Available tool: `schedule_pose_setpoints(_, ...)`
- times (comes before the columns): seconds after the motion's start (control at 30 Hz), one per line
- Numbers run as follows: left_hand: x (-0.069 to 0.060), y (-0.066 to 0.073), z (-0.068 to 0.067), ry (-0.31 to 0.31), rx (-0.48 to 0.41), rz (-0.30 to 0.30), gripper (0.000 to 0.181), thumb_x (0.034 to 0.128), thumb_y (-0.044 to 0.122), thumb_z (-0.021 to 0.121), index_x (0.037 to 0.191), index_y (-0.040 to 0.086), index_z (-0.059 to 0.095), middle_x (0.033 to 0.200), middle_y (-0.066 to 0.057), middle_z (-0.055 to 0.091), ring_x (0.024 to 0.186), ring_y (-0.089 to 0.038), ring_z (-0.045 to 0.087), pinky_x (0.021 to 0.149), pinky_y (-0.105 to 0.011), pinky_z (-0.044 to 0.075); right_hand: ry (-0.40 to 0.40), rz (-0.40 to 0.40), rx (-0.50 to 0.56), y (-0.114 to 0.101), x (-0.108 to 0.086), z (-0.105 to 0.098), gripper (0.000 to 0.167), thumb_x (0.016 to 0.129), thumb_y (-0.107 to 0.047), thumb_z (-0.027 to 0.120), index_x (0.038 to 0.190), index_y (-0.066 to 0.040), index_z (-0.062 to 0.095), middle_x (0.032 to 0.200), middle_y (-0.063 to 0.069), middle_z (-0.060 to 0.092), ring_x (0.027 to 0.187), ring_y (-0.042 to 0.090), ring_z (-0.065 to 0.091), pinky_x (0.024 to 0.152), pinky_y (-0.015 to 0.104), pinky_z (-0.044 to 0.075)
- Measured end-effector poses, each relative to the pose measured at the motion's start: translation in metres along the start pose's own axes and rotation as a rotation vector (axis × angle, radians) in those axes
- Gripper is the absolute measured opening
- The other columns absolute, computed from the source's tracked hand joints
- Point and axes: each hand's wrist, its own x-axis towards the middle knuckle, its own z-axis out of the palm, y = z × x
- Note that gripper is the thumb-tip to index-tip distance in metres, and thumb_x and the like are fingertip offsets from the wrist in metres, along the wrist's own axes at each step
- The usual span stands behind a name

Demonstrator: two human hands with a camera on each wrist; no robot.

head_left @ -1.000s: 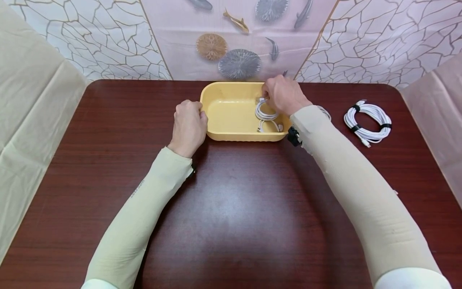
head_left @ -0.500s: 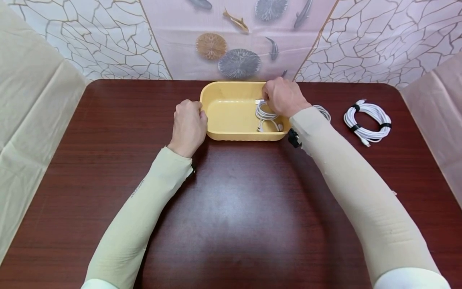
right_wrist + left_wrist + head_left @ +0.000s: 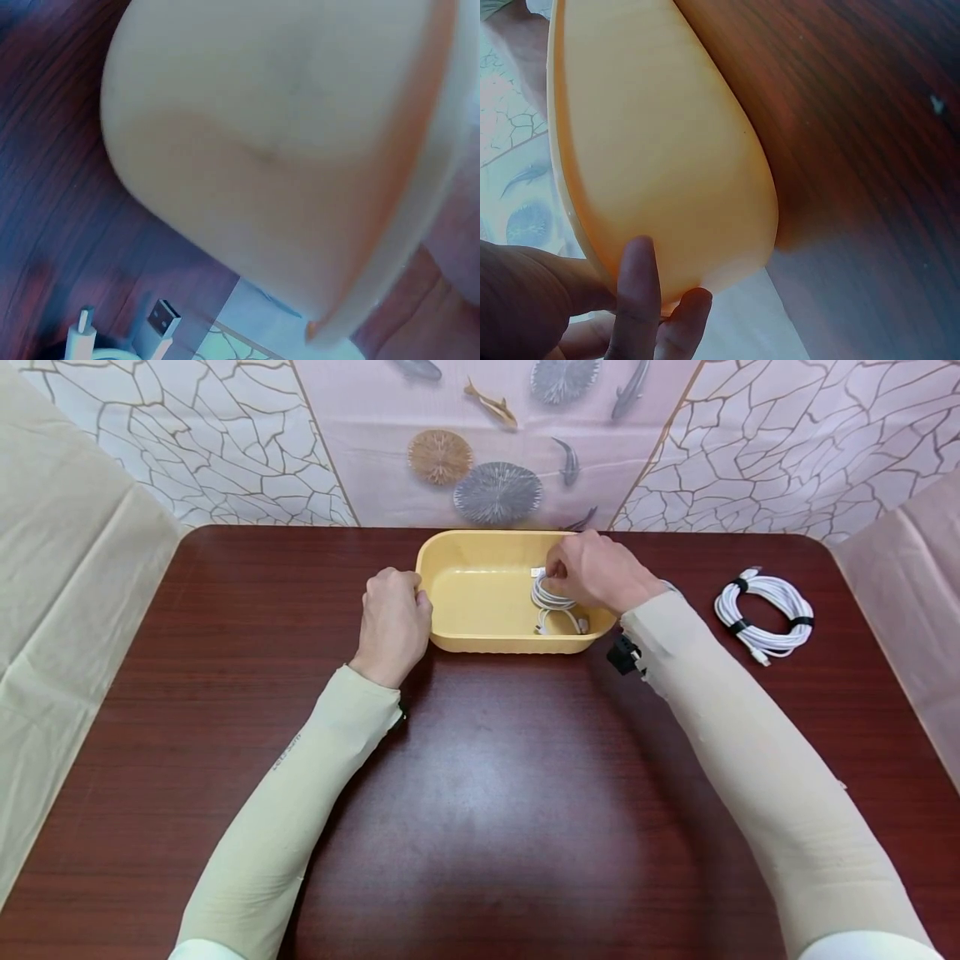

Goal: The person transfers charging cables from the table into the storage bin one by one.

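Observation:
In the head view my left hand [image 3: 392, 627] grips the left rim of a yellow plastic bin [image 3: 498, 644]. From the left wrist its fingers [image 3: 639, 277] lie along the outer wall. My right hand [image 3: 600, 570] reaches over the bin's right side, fingers bent above a coiled white USB cable [image 3: 551, 597]. Its fingertips are hidden, so whether they pinch the coil is unclear. A smaller white cable [image 3: 561, 622] lies in the front right corner of the bin. The bin's wall [image 3: 247, 165] fills most of the right wrist view.
On the dark wooden table [image 3: 480, 793], a large white cable coil [image 3: 765, 614] with black straps lies at the right. Another cable, mostly behind the right wrist, shows its USB plug [image 3: 163, 318] in the right wrist view. Patterned cloth [image 3: 495, 443] hangs behind the table.
My right hand has shifted slightly right and toward the near side. The coil's USB plug has settled a little lower in the bin. My left hand and the bin stay in place.

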Motion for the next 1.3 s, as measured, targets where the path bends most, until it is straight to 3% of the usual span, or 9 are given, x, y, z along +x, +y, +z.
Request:
schedule_pose_setpoints(0.17,-0.0002,-0.0004,0.0002,0.003,-0.002,0.005,0.023,0.0938,-0.002,0.053,0.097,-0.005,0.075,0.093,-0.024,0.065,0.091,-0.043,0.067,0.082,-0.049,0.057,-0.015,-0.012,0.008,-0.0003,-0.0030,-0.0006,0.030,0.102,-0.031,0.055,0.082,-0.012,0.068,0.075,0.004,0.058,0.077,0.023,0.056,0.067,0.038,0.045)
schedule_pose_setpoints(0.3,-0.0002,-0.0006,0.0005,0.004,0.000,0.005,0.023,0.0937,-0.002,0.053,0.096,-0.005,0.075,0.093,-0.024,0.065,0.090,-0.043,0.067,0.082,-0.048,0.058,-0.050,-0.045,0.019,-0.0008,-0.0033,-0.0005,0.025,0.099,-0.031,0.061,0.085,-0.014,0.072,0.078,0.001,0.062,0.079,0.020,0.057,0.069,0.035,0.045)
schedule_pose_setpoints(0.4,-0.0002,-0.0006,0.0006,0.003,0.002,0.004,0.023,0.0938,-0.002,0.053,0.096,-0.005,0.075,0.093,-0.024,0.065,0.090,-0.043,0.067,0.081,-0.048,0.058,-0.056,-0.080,0.025,-0.0009,-0.0038,-0.0001,0.022,0.094,-0.023,0.066,0.074,-0.015,0.066,0.071,-0.002,0.055,0.075,0.017,0.051,0.065,0.031,0.039)
schedule_pose_setpoints(0.53,-0.0002,-0.0006,0.0010,0.004,0.006,0.006,0.023,0.0940,-0.002,0.053,0.096,-0.005,0.075,0.093,-0.024,0.065,0.090,-0.043,0.067,0.081,-0.048,0.058,-0.015,-0.113,0.036,-0.0001,-0.0035,0.0015,0.034,0.090,-0.012,0.064,0.061,-0.017,0.046,0.062,-0.005,0.036,0.067,0.015,0.039,0.058,0.029,0.028)
schedule_pose_setpoints(0.63,-0.0005,-0.0006,0.0010,0.004,0.006,0.009,0.023,0.0941,-0.002,0.053,0.096,-0.005,0.075,0.092,-0.024,0.065,0.090,-0.042,0.066,0.081,-0.048,0.058,0.007,-0.125,0.042,0.0004,-0.0030,0.0026,0.037,0.088,-0.009,0.063,0.059,-0.018,0.041,0.060,-0.006,0.031,0.065,0.014,0.035,0.056,0.028,0.024)
schedule_pose_setpoints(1.03,-0.0008,0.0004,0.0005,-0.003,0.000,0.005,0.024,0.0946,-0.001,0.053,0.099,-0.006,0.076,0.094,-0.024,0.065,0.093,-0.042,0.067,0.082,-0.048,0.058,-0.015,-0.104,0.034,0.0022,-0.0034,0.0056,0.028,0.091,-0.011,0.066,0.065,-0.015,0.055,0.067,-0.004,0.046,0.071,0.015,0.045,0.060,0.030,0.034)
schedule_pose_setpoints(1.3,-0.0004,0.0003,0.0001,-0.005,-0.003,0.000,0.024,0.0948,-0.001,0.052,0.101,-0.006,0.076,0.095,-0.024,0.065,0.092,-0.042,0.067,0.082,-0.048,0.058,-0.004,-0.143,0.023,0.0026,-0.0034,0.0053,0.034,0.089,-0.006,0.063,0.061,-0.015,0.045,0.062,-0.004,0.036,0.067,0.014,0.037,0.060,0.028,0.028)
